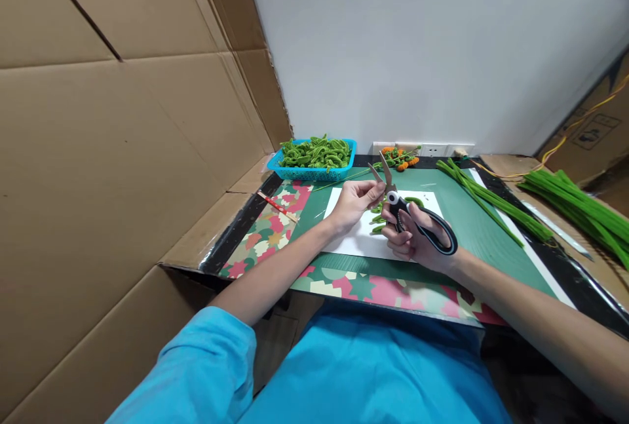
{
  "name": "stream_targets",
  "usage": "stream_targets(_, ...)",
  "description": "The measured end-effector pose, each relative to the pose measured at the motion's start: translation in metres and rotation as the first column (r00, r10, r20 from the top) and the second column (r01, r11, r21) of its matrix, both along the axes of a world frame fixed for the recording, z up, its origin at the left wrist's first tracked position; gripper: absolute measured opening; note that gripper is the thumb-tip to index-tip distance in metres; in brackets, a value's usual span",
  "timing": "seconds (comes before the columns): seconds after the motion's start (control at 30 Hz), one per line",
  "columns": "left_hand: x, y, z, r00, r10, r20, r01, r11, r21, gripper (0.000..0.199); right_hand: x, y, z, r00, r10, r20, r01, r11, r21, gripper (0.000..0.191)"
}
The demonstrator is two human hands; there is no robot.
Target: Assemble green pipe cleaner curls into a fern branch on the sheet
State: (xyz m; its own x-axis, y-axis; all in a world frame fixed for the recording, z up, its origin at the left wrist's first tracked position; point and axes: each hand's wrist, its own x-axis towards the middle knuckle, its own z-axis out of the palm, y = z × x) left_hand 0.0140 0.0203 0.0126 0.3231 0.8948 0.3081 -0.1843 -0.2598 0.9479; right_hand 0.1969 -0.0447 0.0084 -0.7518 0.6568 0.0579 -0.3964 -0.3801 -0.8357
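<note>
My right hand [417,231] grips a pair of scissors [432,227] with black handles trimmed in grey. Their blades are spread and point up and away from me. Just left of the blades, my left hand [356,201] is closed in a pinch, thumb against fingers. Whatever it pinches is too small or hidden to make out. Beneath both hands lies a white sheet [351,244], with several short curled green fuzzy pieces [378,219] on it, partly covered by my hands.
A blue basket [314,173] heaped with green fuzzy pieces stands at the back left. Orange and green fuzzy pieces [403,158] lie behind the hands. Long green fuzzy stems [501,204] lie on the right, beside a white cutter-like tool [555,231]. Red-wrapped chopsticks [278,206] rest at left. A cardboard wall [122,149] borders the left.
</note>
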Motion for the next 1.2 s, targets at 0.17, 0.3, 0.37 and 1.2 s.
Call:
stream_targets(0.17,0.002,-0.002,-0.003,1.0,0.017,0.002,-0.017,1.0,0.008,0.054,0.002,0.0,0.0,0.999,0.025,-0.019,-0.027,0.996,-0.088,0.044)
stream_targets(0.3,0.005,-0.003,-0.004,1.0,0.016,-0.003,-0.017,1.0,-0.005,0.054,0.002,0.0,-0.004,0.998,0.031,-0.055,-0.037,0.993,-0.115,0.037)
stream_targets(0.37,0.006,-0.003,-0.004,1.0,0.012,-0.004,-0.012,1.0,-0.011,0.054,0.001,-0.001,-0.007,0.998,0.024,-0.057,-0.031,0.992,-0.121,0.035)
stream_targets(1.2,-0.005,0.004,0.008,0.981,0.132,-0.144,-0.086,0.955,0.284,0.056,0.011,0.012,-0.003,0.995,0.077,-0.059,-0.078,0.997,-0.014,0.036)
